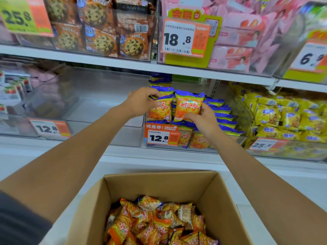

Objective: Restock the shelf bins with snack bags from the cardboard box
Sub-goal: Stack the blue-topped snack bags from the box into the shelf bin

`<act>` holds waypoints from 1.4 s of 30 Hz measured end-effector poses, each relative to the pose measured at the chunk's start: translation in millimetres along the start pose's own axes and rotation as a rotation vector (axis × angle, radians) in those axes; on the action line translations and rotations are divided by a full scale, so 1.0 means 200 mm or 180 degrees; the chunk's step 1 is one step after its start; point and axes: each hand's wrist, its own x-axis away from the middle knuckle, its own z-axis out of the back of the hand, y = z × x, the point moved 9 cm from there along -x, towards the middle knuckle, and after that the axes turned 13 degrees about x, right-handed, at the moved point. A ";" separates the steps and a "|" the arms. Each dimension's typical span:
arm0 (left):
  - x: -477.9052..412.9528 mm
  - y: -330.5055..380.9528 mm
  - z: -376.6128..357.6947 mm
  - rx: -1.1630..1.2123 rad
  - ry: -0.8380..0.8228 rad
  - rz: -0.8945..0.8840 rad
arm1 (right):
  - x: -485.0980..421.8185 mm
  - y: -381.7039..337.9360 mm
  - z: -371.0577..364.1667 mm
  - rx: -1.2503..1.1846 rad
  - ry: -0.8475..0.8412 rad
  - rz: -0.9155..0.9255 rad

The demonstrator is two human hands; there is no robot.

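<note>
Cardboard box [159,183] near side cut off at bottom edge. Left hand [141,101] fingertips hidden behind orange bag [160,110]. Far-left bins [12,96] blurred. Price tag [161,137] small print unreadable.

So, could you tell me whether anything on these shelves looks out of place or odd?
Nothing looks spilled or damaged. One oddity: the clear bin left of the orange snack bags shows no stock, though it carries a 12.8 price tag. Bags in the cardboard box lie jumbled.
</note>
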 end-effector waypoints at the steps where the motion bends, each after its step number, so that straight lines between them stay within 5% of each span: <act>1: 0.00 0.01 -0.02 -0.0326 -0.0072 0.0001 | 0.00 0.00 0.00 -0.0011 0.0020 -0.0009; 4: 0.00 0.05 -0.09 -0.1024 -0.0197 -0.0051 | 0.00 0.01 0.01 -0.0150 0.0117 -0.0044; 10: 0.08 0.12 -0.06 -0.0555 0.0813 -0.0220 | -0.04 0.01 0.04 -0.0177 0.0238 -0.0120; 20: -0.05 0.06 -0.17 -0.1440 0.1052 -0.0382 | -0.31 0.07 0.04 -0.0084 0.0309 -0.0029; 42: -0.08 0.03 -0.18 -0.1573 0.1315 -0.0617 | -0.93 0.06 -0.11 0.0589 0.0742 0.0334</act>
